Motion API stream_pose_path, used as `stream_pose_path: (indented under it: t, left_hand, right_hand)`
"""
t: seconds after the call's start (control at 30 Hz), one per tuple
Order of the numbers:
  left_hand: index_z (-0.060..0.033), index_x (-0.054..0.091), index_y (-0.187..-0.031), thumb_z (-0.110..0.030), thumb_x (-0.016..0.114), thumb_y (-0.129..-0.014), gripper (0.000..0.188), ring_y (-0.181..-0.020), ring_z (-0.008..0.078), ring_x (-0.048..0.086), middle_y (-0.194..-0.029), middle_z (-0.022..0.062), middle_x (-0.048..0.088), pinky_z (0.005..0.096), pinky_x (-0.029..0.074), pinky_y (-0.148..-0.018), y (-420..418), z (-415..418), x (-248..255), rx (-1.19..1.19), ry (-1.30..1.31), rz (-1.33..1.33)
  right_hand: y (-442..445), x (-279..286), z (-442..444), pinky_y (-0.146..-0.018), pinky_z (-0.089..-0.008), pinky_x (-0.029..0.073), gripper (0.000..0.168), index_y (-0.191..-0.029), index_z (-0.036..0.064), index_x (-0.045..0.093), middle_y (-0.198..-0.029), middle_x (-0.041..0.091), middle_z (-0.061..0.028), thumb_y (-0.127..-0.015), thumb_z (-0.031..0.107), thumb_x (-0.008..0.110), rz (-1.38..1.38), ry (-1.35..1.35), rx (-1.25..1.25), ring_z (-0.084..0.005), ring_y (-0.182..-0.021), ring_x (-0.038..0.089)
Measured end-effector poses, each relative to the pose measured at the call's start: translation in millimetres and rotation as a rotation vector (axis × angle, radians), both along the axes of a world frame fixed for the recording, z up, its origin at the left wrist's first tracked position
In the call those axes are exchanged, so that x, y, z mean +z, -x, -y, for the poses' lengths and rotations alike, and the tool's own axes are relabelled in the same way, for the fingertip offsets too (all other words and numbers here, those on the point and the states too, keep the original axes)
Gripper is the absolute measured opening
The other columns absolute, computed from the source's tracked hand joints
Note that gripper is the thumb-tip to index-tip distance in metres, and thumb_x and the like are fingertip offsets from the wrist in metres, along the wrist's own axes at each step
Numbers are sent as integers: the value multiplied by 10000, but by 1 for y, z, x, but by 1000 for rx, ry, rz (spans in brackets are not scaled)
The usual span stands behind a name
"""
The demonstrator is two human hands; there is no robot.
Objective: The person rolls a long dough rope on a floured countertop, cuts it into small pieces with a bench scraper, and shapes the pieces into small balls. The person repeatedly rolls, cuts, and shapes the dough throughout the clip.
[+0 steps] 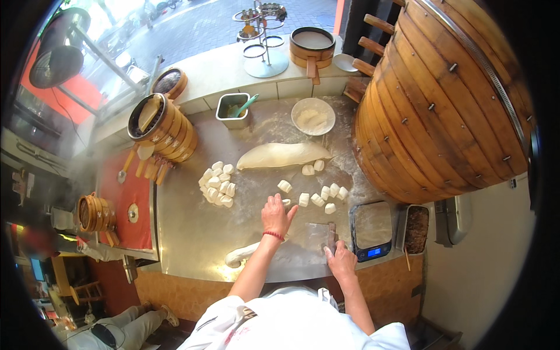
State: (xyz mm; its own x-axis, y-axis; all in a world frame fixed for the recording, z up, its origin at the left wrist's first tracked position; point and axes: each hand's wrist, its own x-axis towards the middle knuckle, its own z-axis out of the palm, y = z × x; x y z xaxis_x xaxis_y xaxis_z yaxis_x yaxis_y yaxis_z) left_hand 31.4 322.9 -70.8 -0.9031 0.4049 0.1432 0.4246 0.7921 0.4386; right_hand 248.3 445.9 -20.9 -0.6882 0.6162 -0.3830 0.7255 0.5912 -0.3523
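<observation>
My left hand (278, 216), with a red bead bracelet at the wrist, is palm down over the steel worktop (188, 236). Its thumb is spread from the fingers, and a small dough piece (286, 202) shows beside the fingertips; whether they touch is unclear. In my right hand (342, 261) is the wooden handle of a dough scraper (331, 236), its blade flat near the worktop. Several cut dough pieces (317, 200) lie ahead, and a pile of them (218, 186) sits to the left. A thin dough roll (240, 254) runs partly behind my left forearm. Farther back rests a large dough log (282, 155).
A white bowl of flour (313, 117) and a metal container (233, 109) stand at the back. Bamboo steamers (168, 131) rise at left, a huge wooden steamer stack (428, 109) at right. A digital scale (372, 227) adjoins a filling tray (416, 229). Another person (127, 326) is lower left.
</observation>
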Motion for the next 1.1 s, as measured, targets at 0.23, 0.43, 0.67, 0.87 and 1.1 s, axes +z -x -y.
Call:
stream_pose_path:
  t: [0.23,0.43,0.67,0.87,1.1]
  left_hand:
    - [-26,576,-927,-127,692,-811,192,-831,351,602,-923,165,571,461,505,-730,15,-8,-27,-66,-209,-34]
    - [-35,598,-1060,-15,683,-793,281,-889,280,581,-1021,132,563,377,509,-719,-40,-47,33,-202,-565,379]
    - [-56,616,-1137,42,685,-742,412,-1053,368,576,-1146,164,568,392,503,-867,-112,-144,28,-654,-618,502]
    - [-55,525,-1333,21,653,-713,638,-1221,371,488,-1242,163,554,473,405,-999,-127,-159,37,-774,-397,229]
    - [-78,584,-1256,-41,694,-765,505,-1114,358,558,-1174,155,597,454,440,-931,-84,-45,32,-472,-269,122]
  right_hand:
    - [-34,-5,-11,-716,-498,528,257,-1077,64,591,-854,701,-195,-898,234,664,-209,171,48,-411,-813,677]
    - [-50,-4,-8,-683,-440,532,192,-1046,56,627,-827,698,-159,-881,144,670,-381,273,-88,-350,-781,687]
    - [-66,-4,-17,-712,-470,554,179,-1047,79,618,-871,711,-161,-887,146,660,-410,215,-131,-388,-816,690]
    - [-72,-6,-17,-675,-441,555,184,-1040,71,625,-830,705,-143,-886,159,674,-384,143,-219,-350,-772,700]
    - [-40,-18,-7,-786,-448,534,454,-1179,51,548,-1045,631,-168,-839,283,739,-364,-23,-61,-376,-926,648]
